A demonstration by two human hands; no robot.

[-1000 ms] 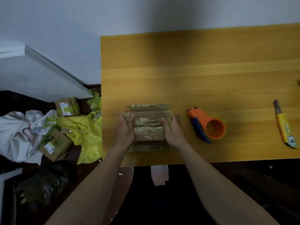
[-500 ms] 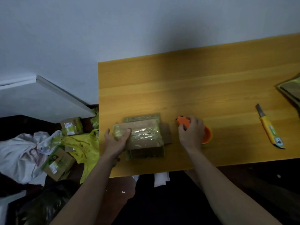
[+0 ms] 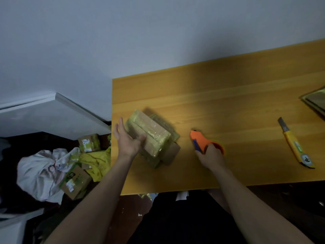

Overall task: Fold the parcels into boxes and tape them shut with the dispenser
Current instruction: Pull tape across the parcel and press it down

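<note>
Parcel [image 3: 149, 136] leans against left hand's [image 3: 127, 140] straight fingers [image 3: 120, 125]; right hand [image 3: 210, 155] grips dispenser [image 3: 202, 141].

We've only got two bare forearms coming up from the bottom edge here, no sleeves anywhere along them, not even a cuff. No watch, no wristband, no gloves. The left hand [image 3: 129, 141] and right hand [image 3: 212, 156] show no rings that we can make out, though the light's pretty dim. Nails look short on the fingers we can see.
</note>
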